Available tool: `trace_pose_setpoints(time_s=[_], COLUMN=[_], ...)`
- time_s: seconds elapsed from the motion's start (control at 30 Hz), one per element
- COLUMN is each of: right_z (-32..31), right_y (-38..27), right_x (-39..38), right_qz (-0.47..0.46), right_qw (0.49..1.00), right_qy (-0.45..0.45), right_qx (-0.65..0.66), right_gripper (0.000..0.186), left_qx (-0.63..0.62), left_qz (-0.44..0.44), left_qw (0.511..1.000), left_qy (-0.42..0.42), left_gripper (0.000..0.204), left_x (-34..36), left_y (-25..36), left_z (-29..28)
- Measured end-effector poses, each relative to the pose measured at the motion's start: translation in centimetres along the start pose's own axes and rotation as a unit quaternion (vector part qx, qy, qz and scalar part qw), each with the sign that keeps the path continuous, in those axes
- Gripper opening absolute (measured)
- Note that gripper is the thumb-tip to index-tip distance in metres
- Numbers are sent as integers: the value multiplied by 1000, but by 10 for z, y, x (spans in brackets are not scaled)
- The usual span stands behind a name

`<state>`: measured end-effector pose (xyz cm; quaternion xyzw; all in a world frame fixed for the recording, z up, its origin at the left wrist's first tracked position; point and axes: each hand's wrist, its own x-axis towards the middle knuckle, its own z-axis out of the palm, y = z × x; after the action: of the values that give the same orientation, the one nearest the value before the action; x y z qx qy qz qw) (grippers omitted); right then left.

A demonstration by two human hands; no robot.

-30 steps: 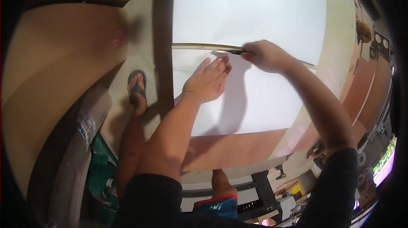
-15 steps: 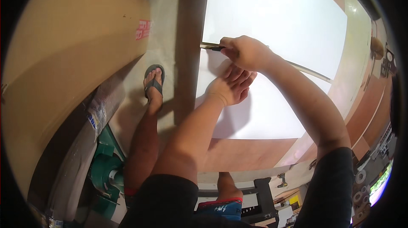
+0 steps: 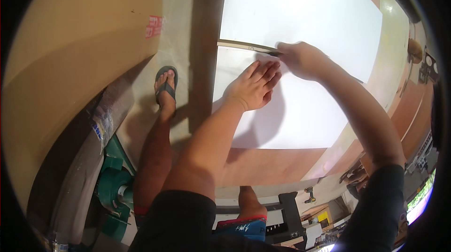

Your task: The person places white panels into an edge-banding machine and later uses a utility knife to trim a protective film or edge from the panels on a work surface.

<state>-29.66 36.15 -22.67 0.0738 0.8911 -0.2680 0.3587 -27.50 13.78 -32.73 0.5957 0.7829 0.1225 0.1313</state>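
Note:
Two white sheets lie on a wooden table, a far sheet (image 3: 300,7) and a near sheet (image 3: 310,116), with a narrow tan strip (image 3: 237,45) showing between them. My left hand (image 3: 256,85) lies flat on the near sheet, palm down, fingers stretched toward the strip. At the seam, right of those fingers, my right hand (image 3: 304,59) is closed around a slim black cutter (image 3: 276,54). Most of the cutter is hidden by the hand, and its tip cannot be made out.
A large cardboard box (image 3: 84,31) and a plastic-wrapped roll (image 3: 80,172) stand at the left, with a green machine (image 3: 112,186) beside my leg. Bare wooden tabletop (image 3: 268,165) borders the near sheet. A cordless drill (image 3: 309,194) lies at the lower right.
My right hand has moved right along the seam with the cutter, uncovering more of the tan strip. My left hand stays on the near sheet, its fingers now flatter and more stretched.

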Motion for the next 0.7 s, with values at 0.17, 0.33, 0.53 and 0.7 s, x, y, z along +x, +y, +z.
trace_pose_setpoints(time_s=[0.17, 0.33, 0.53, 0.7], right_z=[-20, -30, 6, 18], right_y=[38, -13, -47, -45], right_x=[-31, -9, 34, 44], right_qz=[53, 50, 68, 39], right_qw=[993, 997, 995, 997], right_qy=[-62, 3, -36, -33], right_qx=[-82, 65, 71, 60], right_gripper=[19, 32, 46, 48], left_qx=[10, -34, -33, -20], left_qz=[13, 9, 17, 11], left_qw=[1000, 999, 999, 1000], left_qy=[-8, -5, 4, -12], left_gripper=[55, 58, 58, 58], left_x=[3, -2, -4, -3], left_y=[2, -1, 2, 1], left_z=[-5, 1, 9, 5])
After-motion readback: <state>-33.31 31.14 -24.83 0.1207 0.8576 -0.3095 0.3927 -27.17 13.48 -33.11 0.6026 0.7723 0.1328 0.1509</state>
